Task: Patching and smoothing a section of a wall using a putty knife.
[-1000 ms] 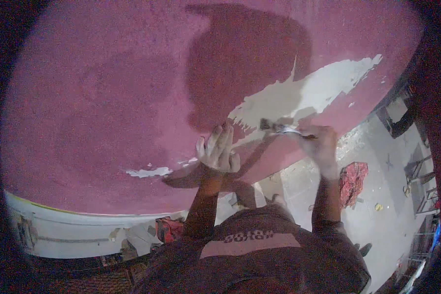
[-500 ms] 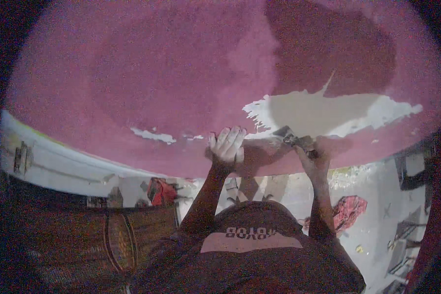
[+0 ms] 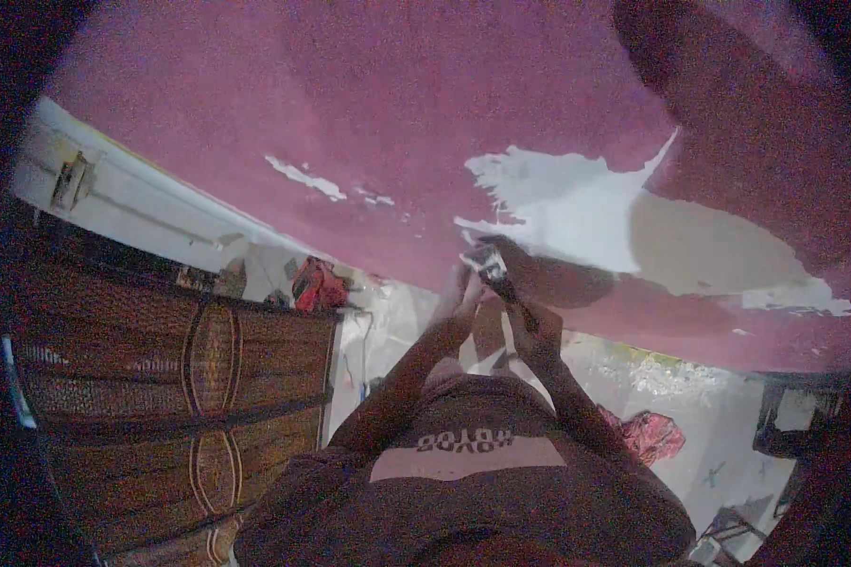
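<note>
A pink painted wall spreads before me, with a bare white patch whose edges are ragged. My right hand is wrapped round the dark handle of a scraper, whose blade end points up and left. Close by that blade is my left hand. Its fingers are dim and partly lost against the tool and shadow, so whether they touch the blade is unclear. Smaller white chips show in the pink to the left.
To the left stands a brown woven-patterned panel, below a white ledge. A red bundle lies near its far end. On the pale floor to my right are a crumpled red cloth or bag and a dark box-like object.
My left hand has come off the wall and down beside the scraper blade. The right hand has drawn the scraper left, away from the wall. The view has turned and tilted.
</note>
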The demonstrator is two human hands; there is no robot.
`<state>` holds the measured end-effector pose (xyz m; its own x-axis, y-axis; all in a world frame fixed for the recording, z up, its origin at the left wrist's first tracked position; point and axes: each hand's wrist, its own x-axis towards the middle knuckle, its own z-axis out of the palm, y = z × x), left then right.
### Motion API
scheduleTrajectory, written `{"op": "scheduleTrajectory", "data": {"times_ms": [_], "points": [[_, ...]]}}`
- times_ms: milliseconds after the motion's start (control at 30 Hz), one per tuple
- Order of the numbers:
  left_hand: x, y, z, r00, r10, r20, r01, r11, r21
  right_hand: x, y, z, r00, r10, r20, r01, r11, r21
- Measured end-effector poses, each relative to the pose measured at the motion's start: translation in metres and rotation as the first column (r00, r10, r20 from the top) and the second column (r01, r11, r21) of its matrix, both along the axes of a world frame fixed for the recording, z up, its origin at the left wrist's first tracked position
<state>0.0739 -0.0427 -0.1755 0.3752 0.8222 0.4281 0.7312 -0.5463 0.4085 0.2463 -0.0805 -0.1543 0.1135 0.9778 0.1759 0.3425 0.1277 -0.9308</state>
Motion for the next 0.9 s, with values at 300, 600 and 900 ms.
{"op": "scheduleTrajectory", "data": {"times_ms": [300,600,900], "points": [[-0.001,0.016,0.063,0.793,0.105,0.600,0.251,0.841,-0.478,-0.008,0.034,-0.047,0.956,-0.142,0.258,0.083,0.970,0.227],[-0.026,0.016,0.068,0.738,0.256,0.625,0.198,0.802,-0.563,-0.050,0.058,-0.058,0.989,-0.068,-0.135,0.100,0.965,0.244],[-0.033,0.045,0.059,0.839,0.074,0.539,0.339,0.703,-0.625,-0.082,0.068,-0.056,0.970,-0.242,0.036,0.239,0.968,0.079]]}}
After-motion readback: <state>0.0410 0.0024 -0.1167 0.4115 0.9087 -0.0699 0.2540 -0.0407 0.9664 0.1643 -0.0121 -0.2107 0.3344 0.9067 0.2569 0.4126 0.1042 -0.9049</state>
